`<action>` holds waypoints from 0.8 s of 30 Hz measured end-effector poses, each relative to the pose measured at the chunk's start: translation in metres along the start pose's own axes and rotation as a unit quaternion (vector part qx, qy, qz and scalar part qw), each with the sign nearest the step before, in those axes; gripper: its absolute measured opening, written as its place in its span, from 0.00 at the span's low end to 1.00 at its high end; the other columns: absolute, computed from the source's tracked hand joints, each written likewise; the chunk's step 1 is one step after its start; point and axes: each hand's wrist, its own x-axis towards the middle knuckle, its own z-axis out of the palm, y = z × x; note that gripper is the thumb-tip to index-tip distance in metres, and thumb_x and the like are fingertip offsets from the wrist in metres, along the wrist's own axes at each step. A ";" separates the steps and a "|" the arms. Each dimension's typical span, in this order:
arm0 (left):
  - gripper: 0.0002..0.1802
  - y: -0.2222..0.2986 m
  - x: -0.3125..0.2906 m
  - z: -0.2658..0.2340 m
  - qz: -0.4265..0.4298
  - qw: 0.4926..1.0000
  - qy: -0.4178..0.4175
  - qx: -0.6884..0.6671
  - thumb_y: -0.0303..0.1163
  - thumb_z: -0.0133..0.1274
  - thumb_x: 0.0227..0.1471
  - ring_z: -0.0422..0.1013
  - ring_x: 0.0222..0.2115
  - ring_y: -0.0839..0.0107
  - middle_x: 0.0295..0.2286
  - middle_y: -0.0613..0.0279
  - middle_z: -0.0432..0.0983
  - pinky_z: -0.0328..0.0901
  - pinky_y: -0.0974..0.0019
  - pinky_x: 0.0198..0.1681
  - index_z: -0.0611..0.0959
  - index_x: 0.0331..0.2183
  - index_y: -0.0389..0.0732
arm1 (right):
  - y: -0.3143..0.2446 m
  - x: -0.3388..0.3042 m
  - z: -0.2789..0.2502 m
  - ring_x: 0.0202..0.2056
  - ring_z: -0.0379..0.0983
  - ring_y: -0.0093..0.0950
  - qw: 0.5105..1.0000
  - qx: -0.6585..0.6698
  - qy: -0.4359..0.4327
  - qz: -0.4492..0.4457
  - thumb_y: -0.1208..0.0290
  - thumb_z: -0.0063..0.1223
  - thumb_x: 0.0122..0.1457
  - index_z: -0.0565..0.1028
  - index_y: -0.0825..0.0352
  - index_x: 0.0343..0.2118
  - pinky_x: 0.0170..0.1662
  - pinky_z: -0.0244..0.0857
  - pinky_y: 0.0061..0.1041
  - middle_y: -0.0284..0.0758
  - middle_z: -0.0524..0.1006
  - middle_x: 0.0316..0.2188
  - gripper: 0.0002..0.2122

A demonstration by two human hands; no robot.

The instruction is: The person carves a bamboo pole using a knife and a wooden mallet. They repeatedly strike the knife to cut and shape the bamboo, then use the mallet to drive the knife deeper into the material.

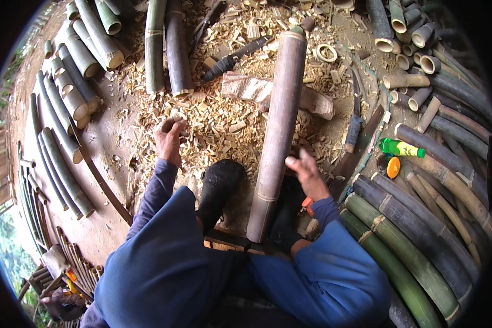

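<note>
A thick brownish bamboo tube lies between my feet, pointing away from me. Its far part rests across a rough split wood block. To the right of the tube's lower half, my right hand is slightly blurred, thumb toward the bamboo and fingers apart from it; I see nothing held. Over the wood chips on the left hovers my left hand, its fingers loosely bent, with no object visible in it. Beyond the block lies a long dark tool with a wrapped handle. A curved blade with a wrapped grip lies at the right.
Pale wood shavings cover the ground ahead. Cut bamboo pieces lie at the left, with more bamboo poles piled at the right. A green bottle and an orange cap-like piece rest on that pile. A bamboo ring lies farther off.
</note>
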 end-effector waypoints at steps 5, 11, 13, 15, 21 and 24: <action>0.12 -0.021 -0.024 0.007 -0.043 0.998 -0.047 -0.025 0.28 0.59 0.53 0.74 0.23 0.77 0.29 0.61 0.82 0.69 0.73 0.26 0.83 0.41 0.36 | 0.000 -0.002 0.035 0.47 0.75 0.25 0.969 0.200 -0.141 0.000 0.53 0.66 0.53 0.77 0.73 0.50 0.58 0.64 0.33 0.34 0.80 0.44 0.29; 0.10 -0.038 -0.054 0.036 -0.076 0.992 -0.101 -0.022 0.26 0.60 0.53 0.72 0.24 0.78 0.29 0.63 0.81 0.70 0.72 0.29 0.82 0.38 0.35 | 0.014 -0.009 0.047 0.49 0.73 0.27 0.973 0.206 -0.103 -0.006 0.58 0.66 0.54 0.70 0.70 0.57 0.56 0.66 0.31 0.35 0.78 0.46 0.31; 0.10 -0.042 -0.055 0.037 -0.055 0.989 -0.134 0.009 0.26 0.62 0.52 0.72 0.24 0.79 0.28 0.64 0.81 0.68 0.72 0.29 0.82 0.38 0.34 | 0.008 -0.006 0.048 0.49 0.72 0.26 0.968 0.223 -0.115 -0.012 0.58 0.67 0.52 0.70 0.69 0.57 0.57 0.65 0.31 0.34 0.77 0.46 0.32; 0.12 -0.041 -0.048 0.042 0.010 0.988 -0.143 0.051 0.27 0.62 0.51 0.73 0.25 0.77 0.28 0.63 0.80 0.70 0.70 0.31 0.82 0.38 0.33 | 0.016 -0.003 0.041 0.49 0.72 0.26 0.966 0.223 -0.128 0.025 0.58 0.67 0.51 0.70 0.69 0.57 0.57 0.64 0.32 0.33 0.76 0.47 0.32; 0.17 0.062 0.026 0.106 0.410 0.866 -0.099 0.268 0.24 0.56 0.50 0.79 0.34 0.60 0.35 0.53 0.81 0.74 0.61 0.40 0.79 0.44 0.35 | 0.018 -0.005 0.024 0.54 0.68 0.28 0.955 0.234 -0.159 0.090 0.59 0.68 0.49 0.69 0.68 0.59 0.60 0.60 0.34 0.33 0.74 0.51 0.35; 0.22 0.080 0.087 0.123 0.315 0.768 -0.075 0.553 0.22 0.55 0.48 0.73 0.50 0.52 0.47 0.46 0.76 0.67 0.53 0.55 0.78 0.48 0.41 | -0.005 -0.014 0.033 0.56 0.67 0.30 0.973 0.170 -0.140 0.066 0.54 0.68 0.51 0.66 0.70 0.62 0.62 0.58 0.33 0.38 0.72 0.54 0.38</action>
